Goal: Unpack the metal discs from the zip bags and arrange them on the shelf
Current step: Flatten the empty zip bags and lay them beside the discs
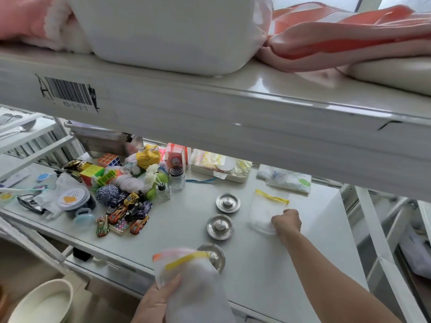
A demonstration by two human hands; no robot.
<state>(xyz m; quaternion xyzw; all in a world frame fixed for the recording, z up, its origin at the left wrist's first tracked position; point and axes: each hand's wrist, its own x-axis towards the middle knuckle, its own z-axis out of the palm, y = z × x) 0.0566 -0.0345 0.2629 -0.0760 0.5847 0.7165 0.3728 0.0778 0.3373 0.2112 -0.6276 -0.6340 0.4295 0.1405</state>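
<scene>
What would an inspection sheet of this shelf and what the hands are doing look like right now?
Surface: pale shelf, right part bare.
Job's things: three metal discs in a row: far disc, middle disc, near disc partly hidden by a bag.
Bags: flat bag lying on the shelf; held bag.
Clutter: toy cars, puzzle cubes, jar, all left of the discs.
Hands: left hand grips the held bag; right hand closed on the flat bag's corner.
Cables: nothing seen.
Surroundings: upper shelf with barcode label and pink cloth.
</scene>
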